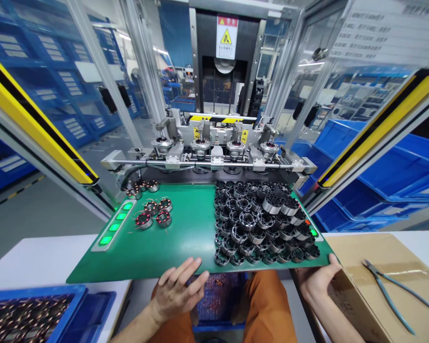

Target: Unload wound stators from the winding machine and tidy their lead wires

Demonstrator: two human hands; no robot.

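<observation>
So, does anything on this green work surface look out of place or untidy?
Nothing looks damaged. The dark ring parts lie heaped loosely on the right of the green mat, some overlapping, while a few copper-wound parts sit scattered on the left. Pliers lie loose on the cardboard box. The left hand and right hand rest at the mat's near edge.

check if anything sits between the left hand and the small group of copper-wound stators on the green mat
Nothing visible does. The left hand rests on the near edge of the green mat, and only bare mat lies between it and the copper-wound stators. The dark stator pile lies off to the right, nearer the right hand.
</observation>
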